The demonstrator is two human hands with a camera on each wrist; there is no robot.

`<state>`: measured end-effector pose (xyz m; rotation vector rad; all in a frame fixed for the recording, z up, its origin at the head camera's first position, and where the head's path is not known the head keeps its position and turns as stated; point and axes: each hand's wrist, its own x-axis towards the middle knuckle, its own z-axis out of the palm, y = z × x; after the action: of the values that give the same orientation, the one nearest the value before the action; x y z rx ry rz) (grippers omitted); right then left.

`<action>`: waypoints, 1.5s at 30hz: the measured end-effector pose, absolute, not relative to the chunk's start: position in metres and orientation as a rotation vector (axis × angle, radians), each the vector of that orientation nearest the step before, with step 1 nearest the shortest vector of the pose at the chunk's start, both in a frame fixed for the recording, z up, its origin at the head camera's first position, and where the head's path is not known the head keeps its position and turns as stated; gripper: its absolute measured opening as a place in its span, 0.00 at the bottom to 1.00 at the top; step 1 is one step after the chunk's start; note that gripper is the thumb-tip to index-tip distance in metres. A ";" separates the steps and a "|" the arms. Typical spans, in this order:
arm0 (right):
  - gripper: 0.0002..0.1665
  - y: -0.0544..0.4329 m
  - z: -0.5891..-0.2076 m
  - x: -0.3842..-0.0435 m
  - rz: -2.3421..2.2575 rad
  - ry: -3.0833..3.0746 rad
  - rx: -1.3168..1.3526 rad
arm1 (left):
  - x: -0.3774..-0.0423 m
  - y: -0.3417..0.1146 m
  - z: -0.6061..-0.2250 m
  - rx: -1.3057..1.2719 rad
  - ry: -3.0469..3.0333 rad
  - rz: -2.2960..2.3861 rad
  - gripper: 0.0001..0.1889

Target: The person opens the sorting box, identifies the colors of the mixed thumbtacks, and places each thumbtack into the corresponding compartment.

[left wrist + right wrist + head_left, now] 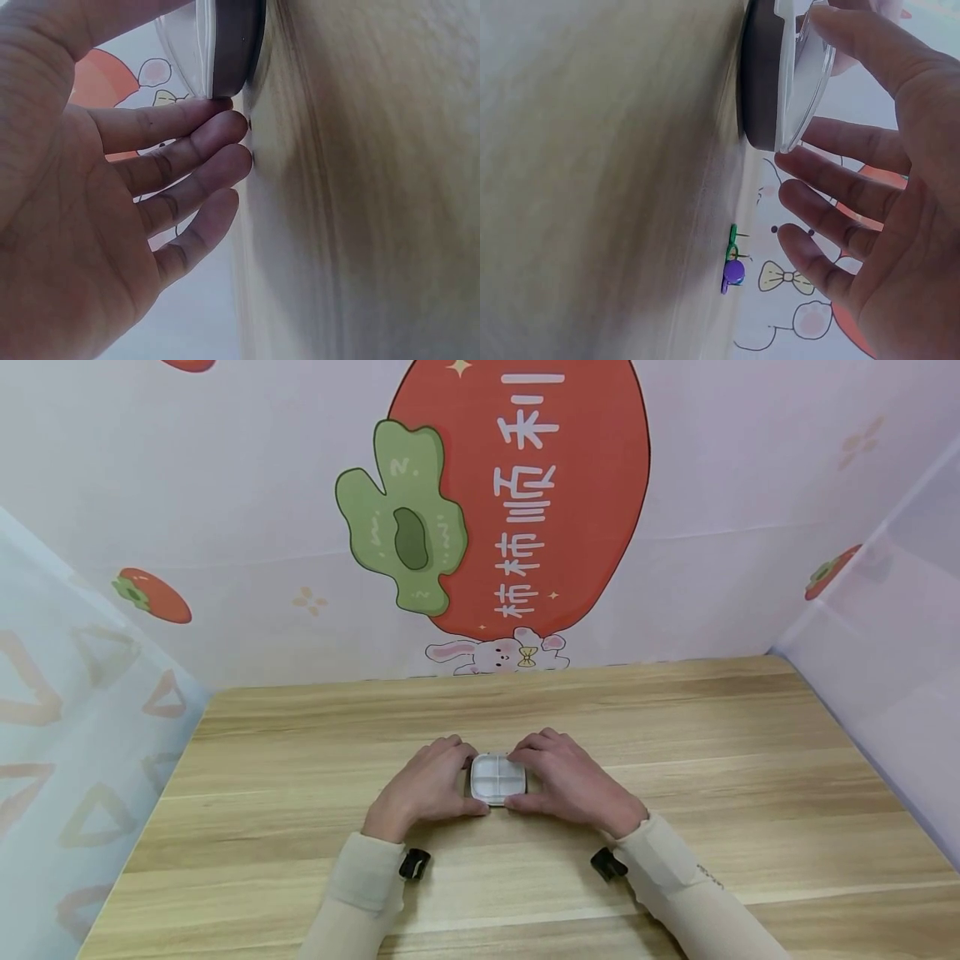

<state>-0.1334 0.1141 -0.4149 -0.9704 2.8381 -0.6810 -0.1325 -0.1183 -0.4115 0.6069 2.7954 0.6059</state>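
A small four-compartment box point(498, 779) lies between both hands over the wooden table, with a white divided inside. From the side it shows a dark base point(761, 82) and a clear lid point(821, 75). My left hand point(431, 781) holds its left side, thumb at the near edge and index finger at the far corner. On the opposite side my right hand point(566, 781) grips it, the index finger reaching over the far edge and the thumb at the near right corner. In the right wrist view that thumb point(855, 30) overlaps the lid's edge. The other fingers are spread apart.
Beyond the box, a green pin point(733, 240) and a purple pin point(735, 271) rest on the table. The wooden table point(712, 752) stretches around the hands. A printed cloth wall point(300, 485) stands behind it, with more cloth at both sides.
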 end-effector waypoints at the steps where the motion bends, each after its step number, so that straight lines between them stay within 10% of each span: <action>1: 0.33 0.114 -0.415 -0.133 -0.685 2.833 -0.964 | -0.132 -0.118 -0.412 0.606 2.794 0.608 0.37; 45: 0.28 0.122 -0.414 -0.140 -0.829 2.751 -0.906 | -0.134 -0.120 -0.412 0.588 2.774 0.669 0.37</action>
<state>-0.1404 0.1219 -0.4138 -0.9060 2.7506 -0.8287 -0.1338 -0.1199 -0.4121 0.5882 2.7745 0.6695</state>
